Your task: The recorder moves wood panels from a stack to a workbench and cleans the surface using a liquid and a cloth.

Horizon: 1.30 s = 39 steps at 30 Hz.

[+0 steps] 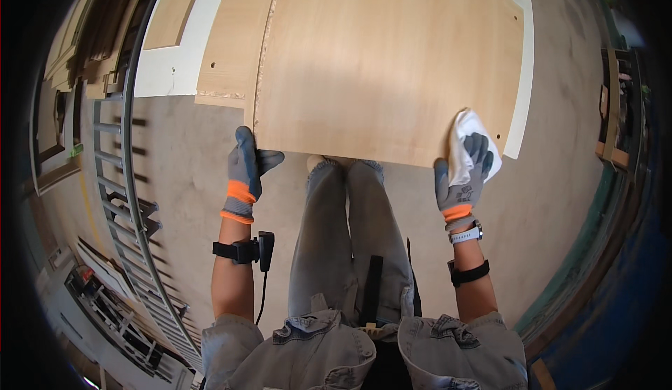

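Note:
A broad light wood panel [378, 61] lies in front of me, with a rough, chipped-looking left edge. At its near left corner is my left hand [245, 162], in a grey glove with a dark coating and an orange cuff. Its fingers point away from me along the panel's side, and the thumb sticks out to the right by the near edge. My right hand [467, 173], gloved alike, holds a white cloth [462, 128] against the panel's near right corner. Its fingers lie over the cloth while the thumb stays apart at the edge.
Beneath the panel shows another wood board [227, 61] on a white surface [164, 72]. A smaller board [176, 9] lies at far left. A metal ladder [115, 159] runs down the left side, beside stacked boards [105, 26]. Wooden pieces [614, 110] stand at right.

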{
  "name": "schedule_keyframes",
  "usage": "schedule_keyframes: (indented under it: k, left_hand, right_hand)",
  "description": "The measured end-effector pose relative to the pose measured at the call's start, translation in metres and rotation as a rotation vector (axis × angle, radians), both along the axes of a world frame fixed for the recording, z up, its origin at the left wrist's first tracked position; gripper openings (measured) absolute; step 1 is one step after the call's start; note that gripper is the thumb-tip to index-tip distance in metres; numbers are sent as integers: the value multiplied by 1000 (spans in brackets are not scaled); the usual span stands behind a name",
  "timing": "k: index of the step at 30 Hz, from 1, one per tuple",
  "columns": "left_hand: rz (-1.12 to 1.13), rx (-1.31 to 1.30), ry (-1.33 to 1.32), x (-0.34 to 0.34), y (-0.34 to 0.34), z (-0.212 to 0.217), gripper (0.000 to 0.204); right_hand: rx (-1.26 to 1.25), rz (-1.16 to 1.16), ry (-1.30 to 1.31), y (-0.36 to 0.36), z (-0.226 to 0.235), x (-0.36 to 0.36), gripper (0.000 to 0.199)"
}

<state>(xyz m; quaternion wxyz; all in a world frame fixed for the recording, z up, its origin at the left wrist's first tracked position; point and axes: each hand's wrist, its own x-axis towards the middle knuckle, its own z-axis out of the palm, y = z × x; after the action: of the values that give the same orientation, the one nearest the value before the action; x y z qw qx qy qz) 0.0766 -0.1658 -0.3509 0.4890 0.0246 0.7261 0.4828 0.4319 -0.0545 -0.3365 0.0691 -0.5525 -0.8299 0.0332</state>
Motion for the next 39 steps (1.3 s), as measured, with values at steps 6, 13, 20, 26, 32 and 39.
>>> schedule_keyframes:
  k: [6, 13, 20, 26, 32, 39]
  left_hand:
    - [17, 66, -67, 14, 8, 3, 71]
    - [180, 207, -179, -2, 1, -18, 66]
    - [-452, -439, 190, -53, 30, 61, 55]
    - [-1005, 291, 1460, 51, 154, 67, 58]
    - [-1149, 80, 1566, 119, 228, 21, 86]
    - [-1229, 78, 1430, 125, 231, 30, 88]
  right_hand:
    - [-413, -90, 164, -38, -13, -113, 43]
    - [-368, 279, 239, -64, -14, -143, 68]
    - [-243, -209, -68, -16, 6, 11, 70]
    - [-219, -184, -98, 19, 7, 5, 71]
    - [-105, -177, -61, 155, -1, -28, 73]
    - [8, -251, 31, 333, -14, -87, 70]
